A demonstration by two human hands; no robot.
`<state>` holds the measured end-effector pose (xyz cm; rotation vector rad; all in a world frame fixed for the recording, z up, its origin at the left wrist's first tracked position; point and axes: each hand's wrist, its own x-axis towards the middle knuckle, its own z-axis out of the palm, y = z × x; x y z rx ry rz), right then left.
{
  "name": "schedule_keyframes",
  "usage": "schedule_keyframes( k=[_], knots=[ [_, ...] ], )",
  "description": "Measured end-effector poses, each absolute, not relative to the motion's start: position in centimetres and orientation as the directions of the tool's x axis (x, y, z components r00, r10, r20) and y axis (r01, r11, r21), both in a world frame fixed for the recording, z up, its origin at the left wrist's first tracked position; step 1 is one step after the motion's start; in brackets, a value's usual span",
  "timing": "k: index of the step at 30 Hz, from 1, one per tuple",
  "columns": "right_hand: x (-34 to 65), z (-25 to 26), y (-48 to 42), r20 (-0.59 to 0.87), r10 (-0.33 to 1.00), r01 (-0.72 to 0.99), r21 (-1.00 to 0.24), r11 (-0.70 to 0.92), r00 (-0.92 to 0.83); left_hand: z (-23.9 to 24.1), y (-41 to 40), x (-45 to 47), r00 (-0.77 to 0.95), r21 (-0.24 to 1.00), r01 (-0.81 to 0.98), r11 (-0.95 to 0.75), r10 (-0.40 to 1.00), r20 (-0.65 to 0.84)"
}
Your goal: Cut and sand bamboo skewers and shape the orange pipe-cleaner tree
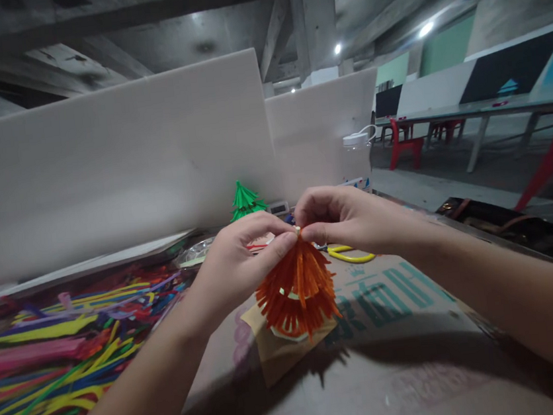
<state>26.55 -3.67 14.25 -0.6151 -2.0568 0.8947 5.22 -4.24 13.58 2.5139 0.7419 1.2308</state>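
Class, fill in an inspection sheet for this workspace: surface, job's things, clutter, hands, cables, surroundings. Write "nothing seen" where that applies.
Surface: printed cardboard, partly shadowed.
Job's things: orange fringed piece, cone-shaped, above a brown sheet.
Clutter: many-coloured strips heaped at left; yellow handle, probably scissors, behind the piece; green tree-shaped piece farther back.
Hands: left hand and right hand both have fingertips at the orange piece's top.
Cables: nothing seen.
Surroundings: white panel behind; red chair and long table beyond at right.

Orange tree [309,274] fuzzy, matt; cardboard [372,396] smooth, matt.
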Motion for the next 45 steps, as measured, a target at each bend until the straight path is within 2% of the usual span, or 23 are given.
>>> schedule_keyframes(
  k=[2, 4, 7, 10, 14, 18, 21, 24, 27, 29, 32, 39, 45],
  knots=[
    [26.2, 13.9, -3.8, 0.529, 0.672, 0.114, -0.736, 0.668, -0.518, 13.4, -4.5, 5.4, 0.493, 0.327, 0.397, -0.858, 0.499, 0.713],
    [25.9, 13.7, -4.0, 0.58, 0.661, 0.115, -0.704, 0.701, -0.475, 13.1, -4.9, 5.6, 0.472, 0.154, 0.489, -0.858, 0.409, 0.781],
    [25.6, 13.6, -4.4, 0.584, 0.674, 0.154, -0.693, 0.704, -0.453, 12.7, -5.4, 5.9, 0.483, -0.076, 0.561, -0.824, 0.251, 0.839],
    [25.6, 13.8, -5.0, 0.576, 0.671, 0.199, -0.672, 0.714, -0.467, 12.8, -5.7, 6.0, 0.493, -0.132, 0.577, -0.806, 0.215, 0.843],
    [26.2, 14.3, -5.5, 0.559, 0.645, 0.305, -0.585, 0.752, -0.521, 13.2, -6.0, 5.9, 0.485, -0.077, 0.588, -0.805, 0.275, 0.83],
    [26.9, 14.7, -5.3, 0.549, 0.651, 0.499, -0.422, 0.757, -0.524, 13.3, -6.2, 5.9, 0.478, 0.032, 0.547, -0.837, 0.343, 0.808],
    [27.0, 14.8, -4.8, 0.548, 0.651, 0.547, -0.369, 0.752, -0.526, 13.4, -6.2, 5.8, 0.482, 0.117, 0.487, -0.865, 0.378, 0.79],
    [26.9, 14.8, -4.3, 0.632, 0.562, 0.521, -0.278, 0.807, -0.534, 13.4, -6.1, 5.8, 0.49, 0.208, 0.429, -0.879, 0.42, 0.764],
    [26.7, 14.5, -4.1, 0.737, 0.428, 0.492, -0.149, 0.858, -0.523, 13.4, -6.0, 5.6, 0.484, 0.38, 0.371, -0.847, 0.525, 0.7],
    [26.5, 14.2, -4.2, 0.757, 0.431, 0.48, -0.178, 0.859, -0.491, 13.3, -6.0, 5.4, 0.459, 0.512, 0.324, -0.796, 0.605, 0.651],
    [26.1, 13.7, -4.6, 0.743, 0.507, 0.419, -0.331, 0.845, -0.437, 13.3, -6.1, 5.3, 0.438, 0.627, 0.293, -0.721, 0.685, 0.583],
    [25.1, 13.1, -5.2, 0.733, 0.603, 0.261, -0.543, 0.798, -0.316, 13.6, -6.7, 5.5, 0.446, 0.567, 0.289, -0.771, 0.632, 0.633],
    [25.3, 12.8, -4.4, 0.728, 0.578, 0.319, -0.485, 0.814, -0.367, 13.6, -5.1, 5.0, 0.426, 0.582, 0.322, -0.747, 0.663, 0.615]
  ],
)
